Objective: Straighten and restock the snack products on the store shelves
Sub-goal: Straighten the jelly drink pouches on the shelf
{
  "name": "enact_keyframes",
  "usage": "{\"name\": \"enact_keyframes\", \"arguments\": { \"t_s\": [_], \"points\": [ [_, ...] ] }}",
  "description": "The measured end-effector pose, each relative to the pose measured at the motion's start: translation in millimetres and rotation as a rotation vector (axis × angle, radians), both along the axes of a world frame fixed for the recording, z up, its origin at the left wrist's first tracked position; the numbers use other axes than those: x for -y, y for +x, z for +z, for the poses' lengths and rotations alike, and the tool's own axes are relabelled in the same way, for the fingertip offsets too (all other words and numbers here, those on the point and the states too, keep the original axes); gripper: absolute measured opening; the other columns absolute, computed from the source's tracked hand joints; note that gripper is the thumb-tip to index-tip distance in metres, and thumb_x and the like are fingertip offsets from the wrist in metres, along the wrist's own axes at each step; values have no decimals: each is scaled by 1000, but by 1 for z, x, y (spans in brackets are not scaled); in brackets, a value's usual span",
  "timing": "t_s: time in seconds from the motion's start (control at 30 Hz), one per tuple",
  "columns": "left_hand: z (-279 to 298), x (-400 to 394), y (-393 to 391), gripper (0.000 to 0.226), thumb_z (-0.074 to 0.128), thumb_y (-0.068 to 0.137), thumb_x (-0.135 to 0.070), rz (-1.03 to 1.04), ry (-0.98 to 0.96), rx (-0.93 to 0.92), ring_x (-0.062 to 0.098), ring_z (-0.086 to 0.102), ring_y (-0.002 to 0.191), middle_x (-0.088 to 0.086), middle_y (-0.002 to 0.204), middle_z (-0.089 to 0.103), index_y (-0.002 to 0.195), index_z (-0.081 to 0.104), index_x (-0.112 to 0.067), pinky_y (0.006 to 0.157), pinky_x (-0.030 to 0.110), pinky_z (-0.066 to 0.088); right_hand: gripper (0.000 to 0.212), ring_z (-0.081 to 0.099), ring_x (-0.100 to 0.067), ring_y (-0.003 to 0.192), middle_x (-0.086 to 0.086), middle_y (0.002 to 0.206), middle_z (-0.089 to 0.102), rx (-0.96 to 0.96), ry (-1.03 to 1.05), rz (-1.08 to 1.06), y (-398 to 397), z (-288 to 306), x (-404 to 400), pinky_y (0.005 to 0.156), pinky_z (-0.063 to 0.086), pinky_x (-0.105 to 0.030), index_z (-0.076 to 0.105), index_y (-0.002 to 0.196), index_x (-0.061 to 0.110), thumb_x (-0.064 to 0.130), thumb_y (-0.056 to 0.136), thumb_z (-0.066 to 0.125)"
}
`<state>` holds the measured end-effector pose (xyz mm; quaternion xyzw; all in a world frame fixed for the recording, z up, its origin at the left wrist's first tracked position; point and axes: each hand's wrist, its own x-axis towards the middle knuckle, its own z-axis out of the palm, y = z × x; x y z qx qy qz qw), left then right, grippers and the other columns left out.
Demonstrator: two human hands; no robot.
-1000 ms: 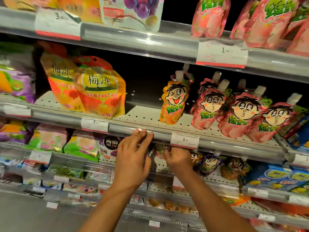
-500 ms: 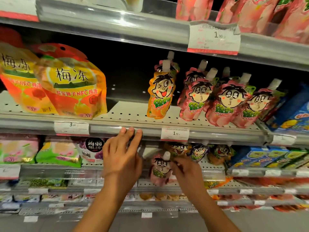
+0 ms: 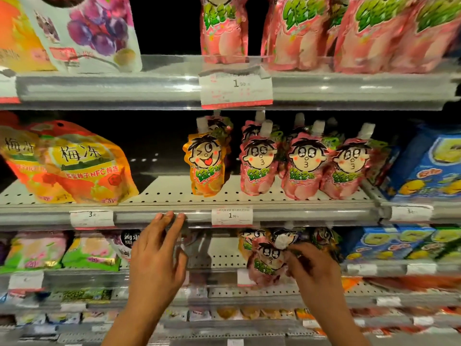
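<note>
Gripping a pink pouch at its left, the right hand curls (left hand open).

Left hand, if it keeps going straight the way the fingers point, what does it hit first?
The left hand points up; its fingertips already look to touch the shelf's front rail, so the rail comes first, though depth is unclear.

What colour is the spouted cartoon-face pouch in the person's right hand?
Pink spouted cartoon-face pouch, green lettering, white cap; head view.
</note>
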<state>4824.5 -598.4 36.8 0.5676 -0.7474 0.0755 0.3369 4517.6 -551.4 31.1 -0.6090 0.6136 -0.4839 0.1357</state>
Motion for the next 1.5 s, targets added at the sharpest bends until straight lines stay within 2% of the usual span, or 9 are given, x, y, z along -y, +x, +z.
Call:
{"name": "enact_keyframes", "arguments": {
  "t_s": [0.2, 0.33, 0.47, 0.67, 0.8, 0.93, 1.1, 1.23, 1.5],
  "points": [
    [9, -4, -10, 65, 47, 84, -35, 51, 51, 24, 41, 47, 130, 16, 139, 50, 145, 54, -12, 100, 56, 46, 11, 65, -8, 71, 15, 78, 67, 85, -15, 45, -14, -3, -2, 61, 51, -28, 70, 85, 32, 35, 96, 68],
    [37, -2, -13, 52, 52, 88, -33, 32, 42, -54, 34, 54, 112, 9, 125, 57, 136, 62, -14, 88, 49, 50, 34, 64, -11, 69, 10, 74, 65, 153, -95, 19, -6, 8, -7, 60, 46, -20, 71, 82, 26, 56, 91, 57],
    [77, 18, -19, 52, 69, 90, -17, 13, 42, -293, 28, 61, 108, 4, 126, 59, 140, 55, -16, 85, 42, 51, 24, 58, -15, 59, 6, 66, 60, 137, -93, 20, 0, 28, -9, 54, 42, -26, 65, 72, 29, 37, 94, 66],
    [113, 58, -28, 74, 72, 87, -44, -52, 111, -424, 23, 61, 122, 3, 139, 60, 150, 43, -19, 99, 47, 51, 31, 53, -4, 53, 15, 62, 57, 117, -128, 8, 28, 53, -14, 50, 32, -11, 60, 70, 32, 14, 93, 69],
    [115, 70, -29, 81, 69, 81, -64, -89, 137, -366, 24, 59, 122, 0, 134, 64, 146, 44, -23, 94, 44, 53, 21, 62, -8, 68, 13, 79, 65, 32, -141, -45, 41, 47, -17, 55, 42, -14, 67, 76, 29, 19, 94, 68],
    [118, 78, -32, 75, 71, 77, -64, -109, 155, -399, 24, 67, 104, 1, 114, 72, 136, 51, -22, 85, 45, 57, 30, 67, -6, 80, 17, 90, 66, 11, -179, -107, 51, 45, -25, 67, 50, -15, 71, 80, 31, 54, 95, 57],
    [113, 95, -33, 59, 76, 80, -55, -101, 197, -355, 31, 70, 97, 5, 106, 74, 123, 55, -20, 78, 47, 59, 7, 64, -6, 75, 19, 86, 63, -65, -210, -148, 51, 50, -31, 63, 46, -15, 67, 87, 37, 38, 94, 65],
    [110, 98, -32, 44, 79, 83, -44, -114, 179, -339, 30, 69, 94, 2, 100, 74, 113, 58, -21, 75, 44, 57, 16, 66, -11, 78, 13, 87, 67, -34, -142, -211, 51, 54, -33, 63, 52, -30, 70, 84, 34, 42, 96, 63],
    [100, 48, -8, 39, 76, 87, -37, -308, -163, -478, 16, 66, 92, -4, 102, 70, 120, 63, -20, 75, 34, 53, 7, 64, -12, 79, 11, 87, 67, 40, -117, -252, 57, 64, -31, 63, 48, -27, 72, 87, 31, 31, 92, 67]
  ]
}}
